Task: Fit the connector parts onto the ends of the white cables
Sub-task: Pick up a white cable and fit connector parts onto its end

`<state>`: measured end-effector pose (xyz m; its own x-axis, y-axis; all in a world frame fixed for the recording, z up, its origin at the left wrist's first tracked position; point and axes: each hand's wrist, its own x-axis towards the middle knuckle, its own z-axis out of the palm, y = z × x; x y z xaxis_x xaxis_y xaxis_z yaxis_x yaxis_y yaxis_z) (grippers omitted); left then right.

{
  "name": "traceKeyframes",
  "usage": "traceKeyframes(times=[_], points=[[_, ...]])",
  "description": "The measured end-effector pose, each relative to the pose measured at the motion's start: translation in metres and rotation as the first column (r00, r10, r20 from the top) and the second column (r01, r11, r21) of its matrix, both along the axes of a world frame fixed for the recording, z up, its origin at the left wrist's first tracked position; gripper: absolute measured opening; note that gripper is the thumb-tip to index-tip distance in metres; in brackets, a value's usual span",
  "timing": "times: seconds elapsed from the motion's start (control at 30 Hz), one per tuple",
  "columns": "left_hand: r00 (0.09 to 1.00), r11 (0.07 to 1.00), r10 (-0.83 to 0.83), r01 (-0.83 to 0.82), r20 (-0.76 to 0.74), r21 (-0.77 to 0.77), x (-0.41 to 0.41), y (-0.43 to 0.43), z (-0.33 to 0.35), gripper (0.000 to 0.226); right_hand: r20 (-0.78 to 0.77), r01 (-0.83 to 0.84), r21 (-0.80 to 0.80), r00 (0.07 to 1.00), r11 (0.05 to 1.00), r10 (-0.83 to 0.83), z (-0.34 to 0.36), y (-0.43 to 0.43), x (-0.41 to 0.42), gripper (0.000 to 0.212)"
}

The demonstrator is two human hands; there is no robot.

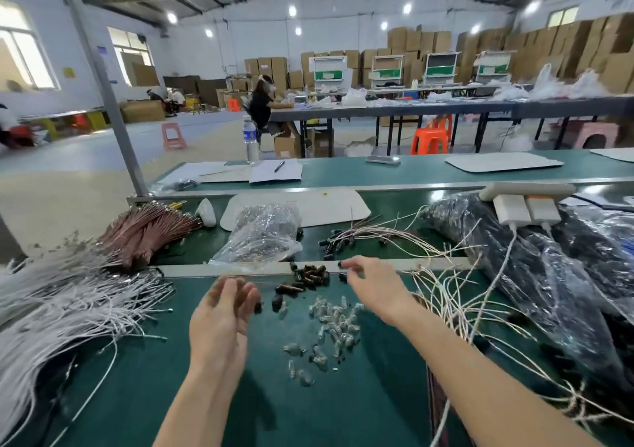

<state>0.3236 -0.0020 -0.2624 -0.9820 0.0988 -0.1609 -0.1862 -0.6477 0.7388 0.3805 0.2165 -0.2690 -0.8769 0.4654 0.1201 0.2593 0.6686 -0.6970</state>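
White cables (pixel 68 309) lie heaped at the left of the green desk (pixel 171 395), with dark connector parts (pixel 308 276) and clear parts (pixel 334 319) piled mid-desk. The right hand (pixel 374 287) reaches forward, grip pinching a dark part (pixel 343 265). The left hand (pixel 219 319) hovers blurred, palm sideways, grip apart.

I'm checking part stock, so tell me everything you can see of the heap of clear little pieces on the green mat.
The clear pieces are small, translucent, plastic-looking caps. They lie loose and unordered on the green mat, between the person's forearms, thinning out toward the near side. A few dark bits sit among them, and the dark parts lie just beyond. Neither the left hand nor the right hand touches them.
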Motion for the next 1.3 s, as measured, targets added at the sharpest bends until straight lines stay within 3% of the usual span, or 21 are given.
traceKeyframes(times=[0.13,0.33,0.47,0.6,0.7,1.0,1.3], points=[[0.997,1.000,0.005,-0.006,0.073,0.008,-0.026,-0.001,-0.034,0.014,0.207,-0.090,0.280,0.978,0.956,0.031,-0.022,-0.005,-0.051,0.033],[0.997,0.999,0.007,-0.010,0.077,0.035,-0.050,0.010,-0.052,0.010,0.292,-0.081,0.374,0.956,0.924,-0.034,-0.037,-0.002,-0.076,0.032],[0.999,1.000,-0.025,0.025,0.022,0.001,-0.053,0.009,-0.055,0.018,0.181,-0.064,0.321,0.983,0.945,0.006,-0.036,-0.003,-0.062,0.020],[0.993,0.994,-0.060,0.051,-0.103,-0.092,-0.043,0.010,-0.054,0.018,-0.114,-0.102,0.052,0.988,0.993,0.108,-0.029,-0.010,-0.033,0.026],[0.981,0.985,-0.087,0.058,-0.175,-0.164,-0.032,0.015,-0.054,0.020,-0.244,-0.165,-0.119,0.961,0.979,0.133,-0.027,-0.016,-0.002,0.034],[0.951,0.944,-0.135,0.037,-0.280,-0.328,-0.009,0.031,-0.058,0.027,-0.356,-0.136,-0.383,0.935,0.914,-0.010,-0.042,-0.017,0.047,0.038],[0.935,0.930,-0.173,0.052,-0.310,-0.363,-0.006,0.036,-0.063,0.030,-0.389,-0.155,-0.380,0.921,0.912,-0.006,-0.041,-0.019,0.049,0.037]])
